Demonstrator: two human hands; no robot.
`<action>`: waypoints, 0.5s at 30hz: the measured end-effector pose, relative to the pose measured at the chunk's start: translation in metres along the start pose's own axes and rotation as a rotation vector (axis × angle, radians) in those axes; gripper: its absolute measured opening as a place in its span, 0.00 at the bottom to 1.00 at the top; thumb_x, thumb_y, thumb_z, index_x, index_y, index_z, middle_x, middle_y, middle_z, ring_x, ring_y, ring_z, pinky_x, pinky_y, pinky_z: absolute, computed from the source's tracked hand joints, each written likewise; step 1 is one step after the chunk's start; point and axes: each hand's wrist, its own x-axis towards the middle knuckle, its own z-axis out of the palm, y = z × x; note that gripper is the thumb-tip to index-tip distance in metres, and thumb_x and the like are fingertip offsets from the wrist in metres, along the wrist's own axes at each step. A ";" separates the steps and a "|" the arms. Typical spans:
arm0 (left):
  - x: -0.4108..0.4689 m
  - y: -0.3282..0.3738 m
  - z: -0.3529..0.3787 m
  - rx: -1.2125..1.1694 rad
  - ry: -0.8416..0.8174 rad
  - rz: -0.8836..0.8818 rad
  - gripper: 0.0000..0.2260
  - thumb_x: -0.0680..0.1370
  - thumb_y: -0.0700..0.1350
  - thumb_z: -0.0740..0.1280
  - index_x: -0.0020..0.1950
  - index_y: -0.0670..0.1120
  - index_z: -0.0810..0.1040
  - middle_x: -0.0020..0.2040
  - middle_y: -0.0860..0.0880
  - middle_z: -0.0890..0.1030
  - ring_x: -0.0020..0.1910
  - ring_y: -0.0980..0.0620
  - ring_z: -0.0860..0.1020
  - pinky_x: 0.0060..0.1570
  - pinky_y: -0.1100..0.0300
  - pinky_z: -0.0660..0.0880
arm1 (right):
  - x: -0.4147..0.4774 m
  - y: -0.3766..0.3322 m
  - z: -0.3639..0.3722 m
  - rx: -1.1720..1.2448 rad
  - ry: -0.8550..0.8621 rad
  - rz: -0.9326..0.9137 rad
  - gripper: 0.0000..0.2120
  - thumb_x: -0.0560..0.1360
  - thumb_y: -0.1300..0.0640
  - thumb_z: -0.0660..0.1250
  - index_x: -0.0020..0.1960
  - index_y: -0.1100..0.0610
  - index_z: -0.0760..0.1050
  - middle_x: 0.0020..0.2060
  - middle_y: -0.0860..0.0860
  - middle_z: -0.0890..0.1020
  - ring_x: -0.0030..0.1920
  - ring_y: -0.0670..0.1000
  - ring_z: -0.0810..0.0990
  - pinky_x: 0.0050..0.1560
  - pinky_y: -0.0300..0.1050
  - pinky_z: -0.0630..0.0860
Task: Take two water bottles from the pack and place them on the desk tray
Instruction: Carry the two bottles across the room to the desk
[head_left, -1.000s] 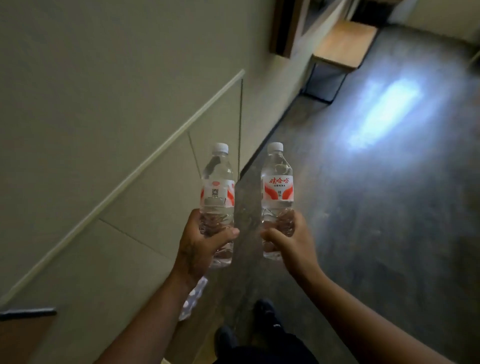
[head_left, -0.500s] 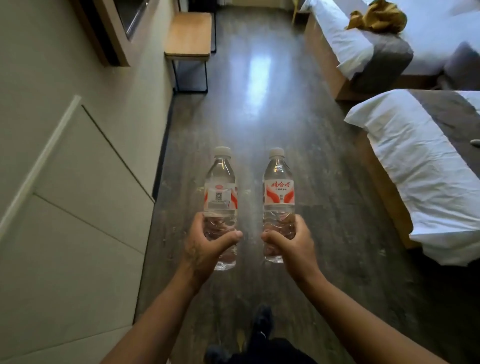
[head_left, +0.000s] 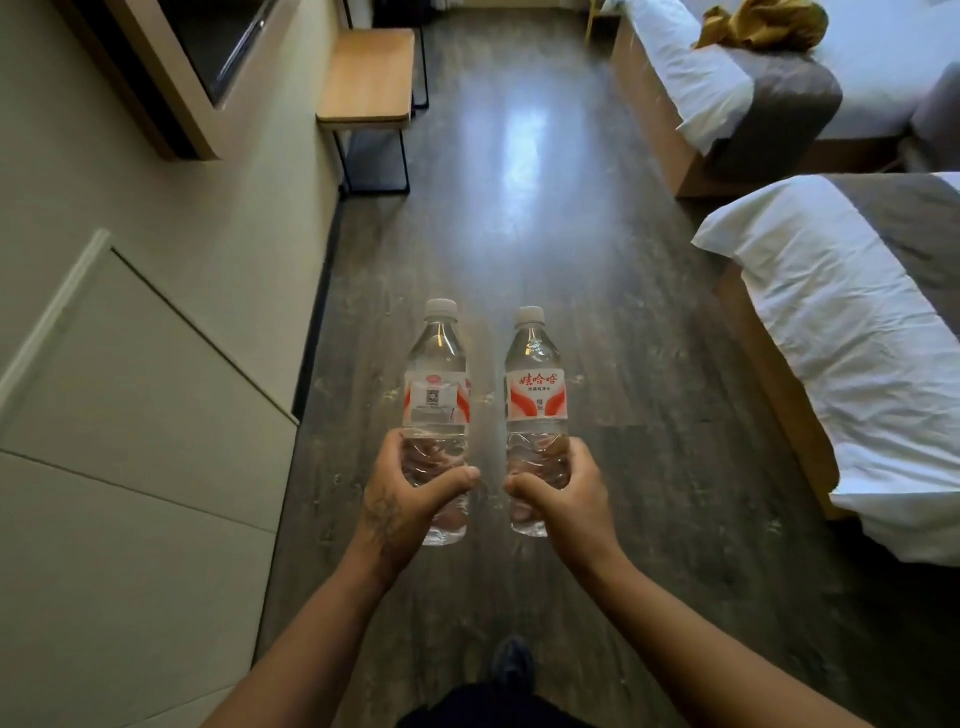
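I hold two clear water bottles upright in front of me, each with a white cap and a red and white label. My left hand (head_left: 410, 499) grips the lower half of the left bottle (head_left: 436, 384). My right hand (head_left: 563, 493) grips the lower half of the right bottle (head_left: 536, 389). The bottles stand side by side, a small gap apart, above the dark wood floor. No pack and no tray is in view.
A pale wall with panels (head_left: 130, 415) runs along my left. A small wooden desk (head_left: 369, 78) on black legs stands against it further ahead. Two beds with white sheets, one near (head_left: 841, 332) and one far (head_left: 727, 78), line the right side. The floor aisle (head_left: 519, 218) runs between them.
The view has swung from the left wall to face down the room, bringing the beds into sight, and has moved slightly forward. Both hands hold the bottles as before.
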 end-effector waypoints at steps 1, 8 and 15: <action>0.004 0.002 0.005 0.001 0.009 0.000 0.35 0.60 0.61 0.80 0.64 0.51 0.77 0.58 0.48 0.87 0.54 0.50 0.88 0.60 0.41 0.85 | 0.006 -0.001 -0.003 0.003 -0.006 -0.003 0.27 0.62 0.40 0.78 0.59 0.41 0.75 0.54 0.48 0.86 0.51 0.39 0.86 0.43 0.33 0.83; 0.026 0.014 0.029 -0.014 0.026 -0.029 0.34 0.61 0.60 0.81 0.64 0.53 0.77 0.58 0.49 0.87 0.57 0.46 0.87 0.59 0.37 0.85 | 0.042 -0.012 -0.026 0.016 -0.012 -0.017 0.27 0.61 0.40 0.77 0.58 0.42 0.75 0.52 0.47 0.86 0.49 0.40 0.86 0.42 0.31 0.82; 0.078 0.028 0.038 -0.005 0.009 -0.002 0.37 0.61 0.62 0.80 0.67 0.51 0.77 0.59 0.50 0.87 0.54 0.56 0.88 0.59 0.45 0.86 | 0.092 -0.019 -0.028 0.000 -0.001 0.001 0.30 0.60 0.38 0.76 0.60 0.44 0.75 0.53 0.47 0.86 0.50 0.45 0.87 0.41 0.34 0.82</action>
